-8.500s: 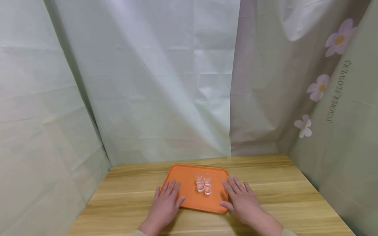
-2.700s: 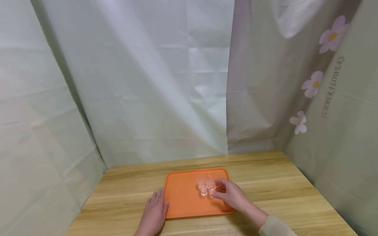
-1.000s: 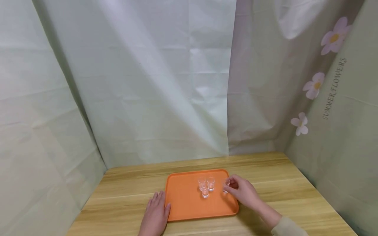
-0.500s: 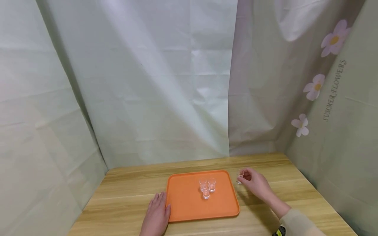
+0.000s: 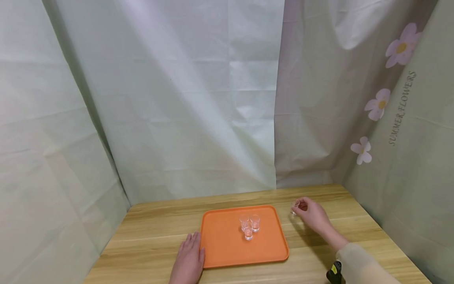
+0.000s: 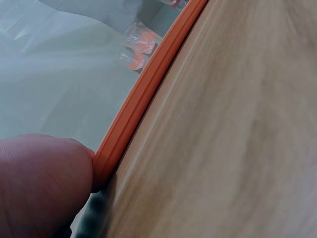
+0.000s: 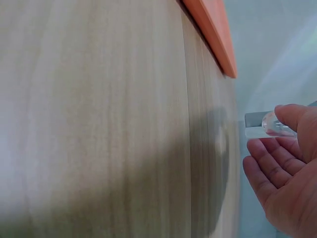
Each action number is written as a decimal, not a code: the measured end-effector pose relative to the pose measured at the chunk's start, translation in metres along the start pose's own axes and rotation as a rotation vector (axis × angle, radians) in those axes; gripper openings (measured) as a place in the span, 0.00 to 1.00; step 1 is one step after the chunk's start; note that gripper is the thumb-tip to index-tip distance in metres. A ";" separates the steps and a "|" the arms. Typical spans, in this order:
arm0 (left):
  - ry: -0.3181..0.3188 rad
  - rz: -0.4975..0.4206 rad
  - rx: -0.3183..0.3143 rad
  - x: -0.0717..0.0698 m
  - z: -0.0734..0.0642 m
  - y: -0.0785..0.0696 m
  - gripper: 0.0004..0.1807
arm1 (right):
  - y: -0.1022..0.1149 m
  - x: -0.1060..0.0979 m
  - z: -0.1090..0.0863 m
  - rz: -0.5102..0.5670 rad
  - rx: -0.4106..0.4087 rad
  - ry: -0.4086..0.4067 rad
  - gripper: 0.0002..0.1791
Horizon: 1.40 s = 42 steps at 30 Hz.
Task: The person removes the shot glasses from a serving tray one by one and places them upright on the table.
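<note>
My right hand point(image 5: 313, 215) pinches a small clear shot glass point(image 5: 293, 209) between thumb and fingers, beyond the tray's right side. In the right wrist view the shot glass point(image 7: 257, 126) lies between thumb and fingertips, its thick base showing. Three more shot glasses stand close together on the orange tray point(image 5: 223, 252): a left one point(image 5: 244, 221), a right one point(image 5: 255, 223) and a front one point(image 5: 248, 234). My left hand point(image 5: 188, 258) rests flat at the tray's left edge, its thumb point(image 6: 44, 183) touching the rim in the left wrist view.
The wooden table point(image 5: 156, 236) carries the tray. Pale hanging cloth point(image 5: 198, 118) closes off the back and both sides, with printed flowers point(image 5: 377, 104) on the right. A black and yellow wrist strap point(image 5: 334, 272) shows at the right sleeve.
My right hand has taken one shot glass from the group of glasses and carried it right, off the tray and over the table. My left hand stays at the tray's left edge.
</note>
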<state>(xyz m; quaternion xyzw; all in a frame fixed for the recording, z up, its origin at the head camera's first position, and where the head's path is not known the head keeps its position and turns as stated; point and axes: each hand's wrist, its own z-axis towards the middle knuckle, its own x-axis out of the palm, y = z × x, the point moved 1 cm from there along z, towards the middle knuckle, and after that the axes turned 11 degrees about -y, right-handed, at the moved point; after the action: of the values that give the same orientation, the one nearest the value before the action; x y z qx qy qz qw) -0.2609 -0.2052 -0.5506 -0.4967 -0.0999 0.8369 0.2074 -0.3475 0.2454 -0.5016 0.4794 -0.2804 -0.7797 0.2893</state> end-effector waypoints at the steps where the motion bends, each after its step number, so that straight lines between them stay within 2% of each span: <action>1: -0.001 0.001 0.001 0.000 0.000 0.000 0.29 | -0.001 0.000 0.001 -0.002 -0.001 0.000 0.12; 14: 0.003 0.008 -0.005 0.003 -0.001 0.001 0.30 | -0.012 0.005 0.006 -0.014 0.024 0.005 0.15; 22: 0.016 0.004 -0.020 -0.001 -0.001 -0.003 0.30 | -0.015 0.005 0.005 -0.005 0.034 0.012 0.18; 37: 0.019 0.008 -0.019 -0.003 -0.001 -0.004 0.29 | -0.015 0.007 0.004 -0.010 0.025 0.013 0.16; 42: 0.019 0.006 -0.021 -0.002 -0.001 -0.003 0.29 | -0.015 0.007 0.003 0.008 0.027 0.021 0.20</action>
<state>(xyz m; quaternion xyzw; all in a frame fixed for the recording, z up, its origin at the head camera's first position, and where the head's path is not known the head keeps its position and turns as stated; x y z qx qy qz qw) -0.2583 -0.2034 -0.5484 -0.5071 -0.1050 0.8316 0.2005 -0.3556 0.2509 -0.5156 0.4901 -0.2898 -0.7696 0.2890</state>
